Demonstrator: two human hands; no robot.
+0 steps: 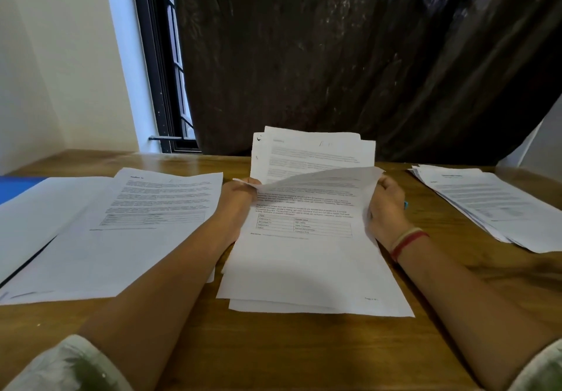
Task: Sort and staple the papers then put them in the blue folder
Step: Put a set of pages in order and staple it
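A stack of printed papers [307, 257] lies in the middle of the wooden table [273, 354]. Its top sheet [328, 177] is curled up and back. My left hand [240, 199] pinches that sheet's left edge, and my right hand [386, 205] grips its right corner. A second pile of papers [127, 232] lies to the left, and a third pile [492, 205] sits at the far right. A corner of the blue folder [16, 188] shows at the left edge, mostly covered by paper. No stapler is in view.
A small blue object [405, 205] peeks out behind my right hand. A dark plastic sheet [349, 56] hangs behind the table, with a window frame [164, 86] and a white wall to the left.
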